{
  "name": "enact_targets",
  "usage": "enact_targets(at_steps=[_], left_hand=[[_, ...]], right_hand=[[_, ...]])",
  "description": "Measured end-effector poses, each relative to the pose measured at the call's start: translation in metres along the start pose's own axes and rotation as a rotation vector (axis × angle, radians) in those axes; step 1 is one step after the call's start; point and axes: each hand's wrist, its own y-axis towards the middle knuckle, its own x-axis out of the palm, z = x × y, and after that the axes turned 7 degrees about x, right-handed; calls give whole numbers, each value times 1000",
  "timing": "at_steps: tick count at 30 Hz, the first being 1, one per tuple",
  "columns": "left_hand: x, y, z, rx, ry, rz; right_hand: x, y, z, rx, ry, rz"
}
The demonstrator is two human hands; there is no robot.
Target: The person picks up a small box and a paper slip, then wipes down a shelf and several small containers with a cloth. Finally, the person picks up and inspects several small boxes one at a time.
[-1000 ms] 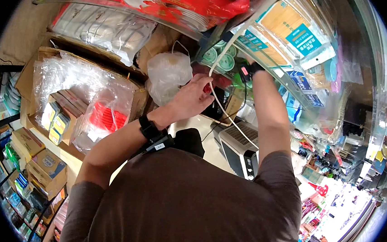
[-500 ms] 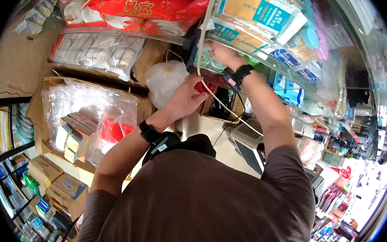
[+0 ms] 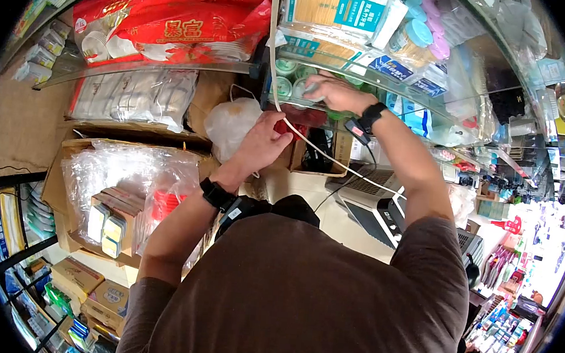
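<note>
My left hand (image 3: 263, 140) is closed around something red (image 3: 284, 126), low under a glass shelf (image 3: 172, 66); a white cable (image 3: 311, 145) runs just past its knuckles. My right hand (image 3: 334, 93) reaches under the shelf edge, fingers curled on a small pale item among round green-and-white containers (image 3: 284, 86); what it grips is hard to make out. Both wrists wear black bands. The white cable rises up past the shelf front and trails down right toward a grey appliance (image 3: 385, 214).
Red printed packets (image 3: 175, 25) lie on the glass shelf, blue-labelled packs (image 3: 339, 8) above. A white plastic bag (image 3: 230, 122) hangs left of my left hand. Open cardboard boxes with plastic-wrapped goods (image 3: 122, 184) stand lower left. Crowded shop shelves fill the right side.
The view has tilted and the shelf has shifted lower. My right hand has come out from behind the shelf edge and now shows at the green containers. My left hand stays by the red item.
</note>
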Motion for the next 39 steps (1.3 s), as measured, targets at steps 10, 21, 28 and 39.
enact_targets(at_steps=[10, 21, 28, 39], left_hand=[[8, 8, -8, 9, -86, 42], [7, 7, -8, -28, -50, 30], [11, 4, -16, 53, -84, 98], [8, 3, 2, 0, -125, 33]], right_hand=[[-15, -85, 52, 313, -173, -134], [-19, -66, 43, 641, -233, -72], [-9, -80, 100, 831, -185, 673], [-1, -57, 114, 1023, -473, 223]])
